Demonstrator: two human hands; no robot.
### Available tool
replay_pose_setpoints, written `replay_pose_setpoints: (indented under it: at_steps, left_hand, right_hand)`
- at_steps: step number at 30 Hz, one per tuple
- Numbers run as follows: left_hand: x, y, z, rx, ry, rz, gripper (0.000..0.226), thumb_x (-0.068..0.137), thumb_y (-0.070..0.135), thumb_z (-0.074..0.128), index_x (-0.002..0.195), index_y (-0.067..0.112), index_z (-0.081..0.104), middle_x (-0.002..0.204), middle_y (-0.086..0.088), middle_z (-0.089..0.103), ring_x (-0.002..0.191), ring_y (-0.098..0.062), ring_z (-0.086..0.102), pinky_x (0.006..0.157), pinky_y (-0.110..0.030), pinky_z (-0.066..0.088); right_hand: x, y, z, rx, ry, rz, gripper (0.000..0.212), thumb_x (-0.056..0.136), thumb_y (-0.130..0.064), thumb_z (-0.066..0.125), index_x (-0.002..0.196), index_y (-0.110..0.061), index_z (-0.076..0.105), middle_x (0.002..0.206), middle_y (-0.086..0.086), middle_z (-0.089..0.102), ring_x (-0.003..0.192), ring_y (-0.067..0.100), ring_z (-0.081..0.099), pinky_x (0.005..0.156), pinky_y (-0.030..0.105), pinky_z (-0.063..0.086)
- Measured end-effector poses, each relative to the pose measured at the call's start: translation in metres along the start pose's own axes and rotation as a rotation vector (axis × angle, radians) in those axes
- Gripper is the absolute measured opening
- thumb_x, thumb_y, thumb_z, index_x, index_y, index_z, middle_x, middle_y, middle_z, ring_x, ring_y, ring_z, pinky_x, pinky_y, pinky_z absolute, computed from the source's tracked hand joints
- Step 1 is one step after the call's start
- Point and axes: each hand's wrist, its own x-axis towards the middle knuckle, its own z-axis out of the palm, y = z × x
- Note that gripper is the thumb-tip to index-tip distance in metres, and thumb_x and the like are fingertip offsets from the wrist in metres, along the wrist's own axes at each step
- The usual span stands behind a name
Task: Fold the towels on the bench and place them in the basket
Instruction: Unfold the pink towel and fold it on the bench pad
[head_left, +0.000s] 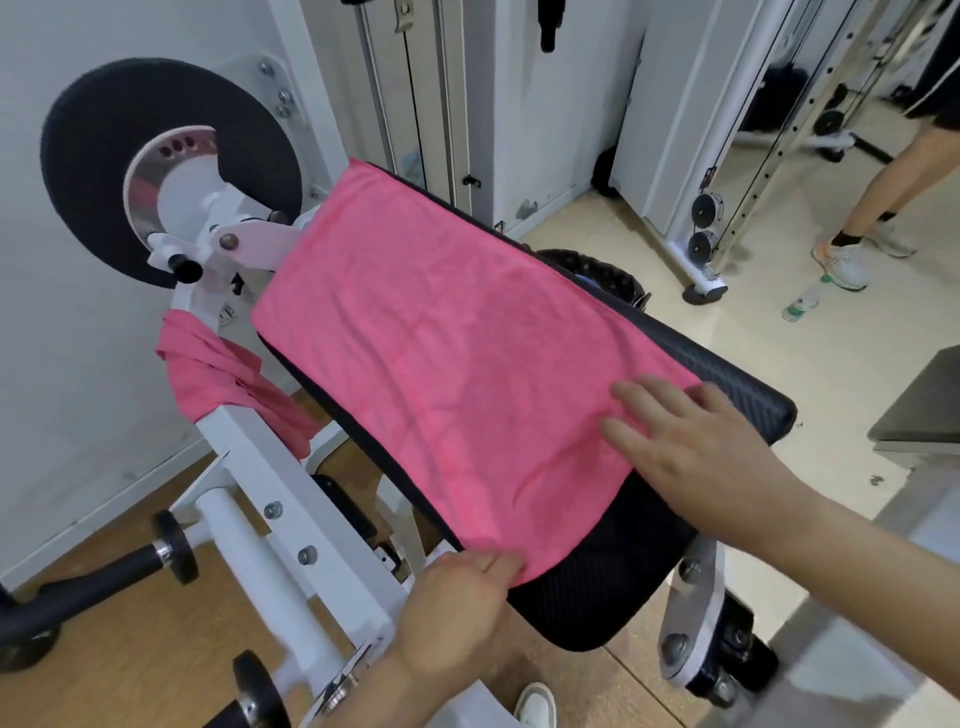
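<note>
Your 1 spread pink towel (441, 338) lies flat along the black padded surface (727, 374), covering most of it. Your left grip (457, 608) pinches the towel's near corner at the surface's edge, fingers curled. Your right grip (691, 441) rests flat on the towel's right near corner, fingers straight and spread. A second pink towel (218, 374) hangs crumpled over the white frame (291, 493) to the left. The black basket (608, 270) sits on the floor just beyond the surface.
</note>
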Motion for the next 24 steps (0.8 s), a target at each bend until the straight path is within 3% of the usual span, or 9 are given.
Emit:
replay_pose_setpoints:
  at_steps: [4, 6, 9, 13, 15, 18, 21, 24]
  left_hand:
    - [0.002, 0.004, 0.002, -0.02, 0.088, 0.028, 0.014, 0.086, 0.024, 0.055, 0.092, 0.021, 0.067, 0.09, 0.008, 0.062, 0.091, -0.015, 0.056, 0.071, -0.033, 0.051]
    - [0.004, 0.006, 0.001, -0.037, 0.095, 0.043, 0.012, 0.088, 0.028, 0.06, 0.086, 0.019, 0.067, 0.089, 0.008, 0.06, 0.09, -0.014, 0.056, 0.068, -0.031, 0.051]
    - [0.006, 0.009, 0.002, -0.077, 0.07, 0.032, 0.02, 0.095, 0.031, 0.054, 0.093, 0.018, 0.068, 0.095, 0.008, 0.061, 0.096, -0.012, 0.055, 0.074, -0.032, 0.051]
    - [0.008, 0.01, 0.008, -0.107, 0.071, 0.11, 0.011, 0.084, 0.026, 0.07, 0.079, 0.016, 0.071, 0.082, 0.007, 0.065, 0.081, -0.014, 0.06, 0.067, -0.026, 0.051]
    - [0.008, 0.011, 0.011, -0.201, 0.051, 0.038, 0.015, 0.091, 0.03, 0.062, 0.091, 0.019, 0.073, 0.09, 0.007, 0.066, 0.089, -0.011, 0.057, 0.078, -0.022, 0.044]
    - [0.009, 0.008, 0.014, -0.318, 0.059, -0.077, 0.013, 0.091, 0.03, 0.06, 0.099, 0.028, 0.069, 0.093, 0.014, 0.066, 0.086, -0.001, 0.054, 0.075, -0.015, 0.041]
    - [0.011, 0.008, 0.013, -0.326, 0.025, -0.08, 0.016, 0.087, 0.029, 0.061, 0.103, 0.03, 0.063, 0.093, 0.016, 0.065, 0.089, 0.0, 0.05, 0.069, -0.006, 0.035]
    - [0.014, 0.006, 0.011, -0.321, -0.031, -0.056, 0.013, 0.087, 0.033, 0.061, 0.098, 0.028, 0.067, 0.089, 0.015, 0.064, 0.086, -0.001, 0.052, 0.07, -0.01, 0.036]
  right_hand:
    - [0.003, 0.021, -0.006, -0.03, -0.144, 0.054, 0.051, 0.088, -0.015, 0.007, 0.12, -0.021, 0.045, 0.126, -0.001, 0.047, 0.119, 0.022, 0.046, 0.082, 0.036, 0.039]
    - [0.003, 0.029, -0.005, -0.013, -0.172, 0.087, 0.05, 0.087, -0.016, 0.005, 0.118, -0.023, 0.044, 0.125, -0.005, 0.046, 0.119, 0.018, 0.044, 0.081, 0.032, 0.036]
    - [0.001, 0.04, -0.003, -0.036, -0.15, 0.136, 0.042, 0.089, -0.014, 0.014, 0.111, -0.026, 0.047, 0.12, -0.011, 0.05, 0.116, 0.013, 0.048, 0.082, 0.03, 0.035]
    - [-0.002, 0.056, -0.001, -0.011, -0.126, 0.228, 0.045, 0.078, -0.013, 0.018, 0.103, -0.029, 0.052, 0.113, -0.015, 0.056, 0.107, 0.008, 0.056, 0.079, 0.028, 0.037]
    - [-0.002, 0.059, 0.002, -0.016, -0.102, 0.246, 0.044, 0.076, -0.011, 0.022, 0.102, -0.026, 0.054, 0.11, -0.011, 0.058, 0.099, 0.012, 0.06, 0.069, 0.029, 0.038]
    - [-0.001, 0.063, 0.009, -0.021, -0.049, 0.27, 0.041, 0.078, -0.007, 0.03, 0.104, -0.023, 0.057, 0.107, -0.006, 0.058, 0.094, 0.019, 0.059, 0.055, 0.028, 0.033]
    - [0.002, 0.068, 0.01, 0.004, -0.021, 0.302, 0.031, 0.081, -0.005, 0.045, 0.099, -0.023, 0.062, 0.106, -0.008, 0.061, 0.099, 0.018, 0.056, 0.061, 0.031, 0.046]
    - [0.002, 0.069, 0.009, 0.088, 0.005, 0.361, 0.022, 0.083, -0.005, 0.053, 0.09, -0.022, 0.066, 0.102, -0.008, 0.064, 0.097, 0.019, 0.057, 0.066, 0.034, 0.049]
